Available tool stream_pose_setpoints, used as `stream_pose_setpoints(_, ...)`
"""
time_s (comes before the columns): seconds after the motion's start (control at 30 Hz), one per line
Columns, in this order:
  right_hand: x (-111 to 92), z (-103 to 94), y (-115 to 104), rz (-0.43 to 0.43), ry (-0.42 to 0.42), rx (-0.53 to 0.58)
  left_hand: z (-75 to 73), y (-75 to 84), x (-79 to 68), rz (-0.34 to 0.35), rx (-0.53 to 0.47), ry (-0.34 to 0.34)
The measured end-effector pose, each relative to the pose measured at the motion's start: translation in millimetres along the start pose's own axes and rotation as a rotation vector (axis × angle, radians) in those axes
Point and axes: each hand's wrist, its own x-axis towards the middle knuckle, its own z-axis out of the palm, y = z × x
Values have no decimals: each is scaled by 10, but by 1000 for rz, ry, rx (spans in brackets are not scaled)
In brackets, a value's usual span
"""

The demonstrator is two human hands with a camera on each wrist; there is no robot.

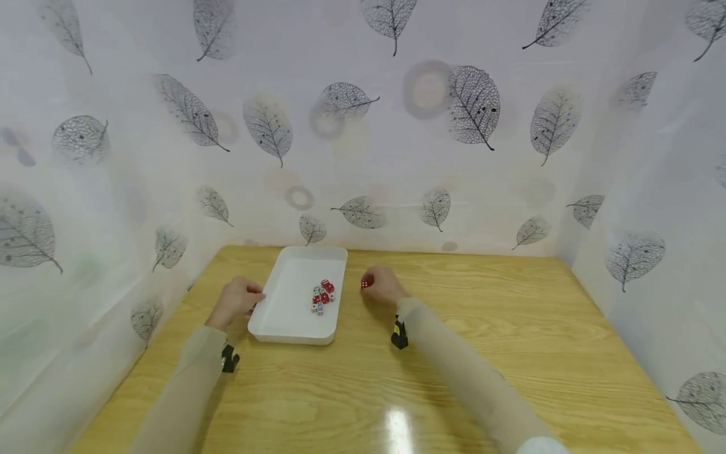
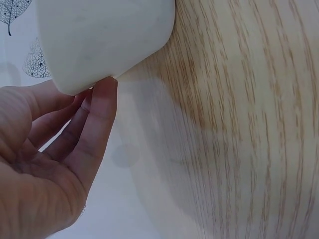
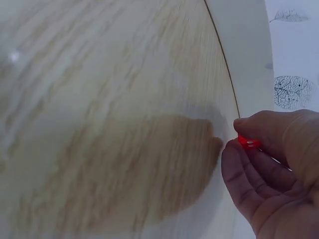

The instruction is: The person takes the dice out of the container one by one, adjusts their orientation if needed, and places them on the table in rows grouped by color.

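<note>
Call the wall side of the white tray (image 1: 286, 318) 12 o'clock: the person's left hand (image 1: 235, 299) is at 9, thumb and fingers nearly closed, pinching the rim. The right hand (image 1: 386, 287) is out at 3, just off the tray's edge, with a single red die (image 1: 365, 285) nipped between thumb and fingers, white pips showing. I'm also seeing a pile of dice (image 1: 324, 297), red and white ones, bunched inside the tray toward 3. It's all on a wood-grain table (image 1: 482, 302), with leaf-print sheeting (image 1: 391, 170) behind at 12. Oh, and beige sleeves (image 1: 454, 366) on both arms.
</note>
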Motion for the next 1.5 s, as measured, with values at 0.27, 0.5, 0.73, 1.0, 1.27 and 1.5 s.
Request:
stream_pose_setpoints(0.27,52,-37,64,13,-1,-13,-3,9,35,-2,20,18)
stream_pose_setpoints(0.5,63,15,87,21,16,-58,-14,11,-2,11,30,-20)
stream_pose_setpoints(0.73,81,37,92,32,12,-32,-11,16,-8,1,38,-9)
stream_pose_setpoints(1.0,51,16,90,21,19,-35,-9,-9,11,9,26,-5)
stream_pose_setpoints(1.27,-24,-47,136,34,41,-17,-16,-21,27,6,-43,-34)
stream_pose_setpoints(1.5,-116,-97,165,104,12,58,-53,-31,0,4,-108,-74)
